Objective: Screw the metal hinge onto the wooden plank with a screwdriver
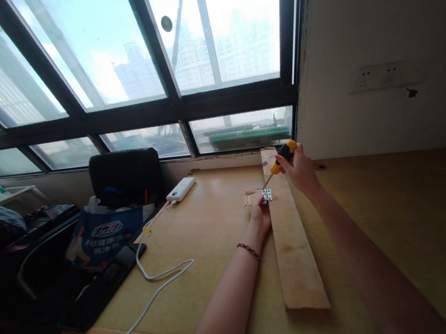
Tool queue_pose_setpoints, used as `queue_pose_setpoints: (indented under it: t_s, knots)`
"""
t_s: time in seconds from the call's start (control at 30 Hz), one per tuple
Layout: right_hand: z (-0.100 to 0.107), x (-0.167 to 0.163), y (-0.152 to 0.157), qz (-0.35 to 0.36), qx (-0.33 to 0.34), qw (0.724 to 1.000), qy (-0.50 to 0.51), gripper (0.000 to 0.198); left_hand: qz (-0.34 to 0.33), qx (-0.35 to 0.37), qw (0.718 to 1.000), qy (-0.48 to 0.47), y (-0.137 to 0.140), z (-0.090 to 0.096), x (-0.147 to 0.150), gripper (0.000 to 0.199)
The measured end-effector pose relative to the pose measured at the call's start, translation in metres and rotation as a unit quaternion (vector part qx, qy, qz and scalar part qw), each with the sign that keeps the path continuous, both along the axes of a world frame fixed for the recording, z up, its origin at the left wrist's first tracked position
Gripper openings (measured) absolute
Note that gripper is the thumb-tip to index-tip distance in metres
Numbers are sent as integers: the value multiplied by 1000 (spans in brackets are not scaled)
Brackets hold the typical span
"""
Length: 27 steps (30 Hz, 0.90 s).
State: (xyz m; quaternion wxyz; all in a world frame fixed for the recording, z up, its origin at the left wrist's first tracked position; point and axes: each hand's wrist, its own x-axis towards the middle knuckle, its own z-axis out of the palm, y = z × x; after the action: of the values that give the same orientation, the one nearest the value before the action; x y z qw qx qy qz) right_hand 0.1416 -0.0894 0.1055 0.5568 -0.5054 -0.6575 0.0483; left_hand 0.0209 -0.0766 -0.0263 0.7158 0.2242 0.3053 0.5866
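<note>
My right hand (302, 168) is closed round the handle of a yellow and black screwdriver (284, 155). The tool slants down to the left, its tip at a silver hinge (266, 195). One leaf of that hinge lies on a long wooden plank (295, 244), the other on a small wooden piece (251, 196) at the plank's left side. My left hand (260, 217), with a braided bracelet at the wrist, grips the small wooden piece just below the hinge. Its fingers are partly hidden, and any screw under the tip is too small to make out.
A white power bank (181, 189) with a white cable (167, 284) lies on the wooden table (214, 231). To the left are a black chair (126, 177) and a blue bag (102, 235). Behind the table runs a window; a wall socket (376, 77) is at right.
</note>
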Motion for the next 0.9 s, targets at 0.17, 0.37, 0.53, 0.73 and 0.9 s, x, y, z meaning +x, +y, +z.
queue_pose_setpoints:
  t_s: [0.17, 0.37, 0.53, 0.73, 0.9]
  knots:
    - [-2, 1, 3, 0, -2, 1000, -16, 53, -41, -42, 994, -95, 0, -1, 1, 11]
    - [-1, 1, 3, -1, -16, 999, -33, 50, -40, -47, 993, -105, -2, 2, 0, 11]
    - [3, -3, -2, -13, -12, 999, -37, 45, -40, -49, 991, -117, -1, 2, 0, 12]
    - [5, -7, -8, 29, -27, 998, 55, 53, -43, -45, 992, -107, -2, 2, 0, 12]
    - [8, -3, -9, 62, -45, 995, 58, 55, -41, -32, 995, -80, -2, 2, 0, 12]
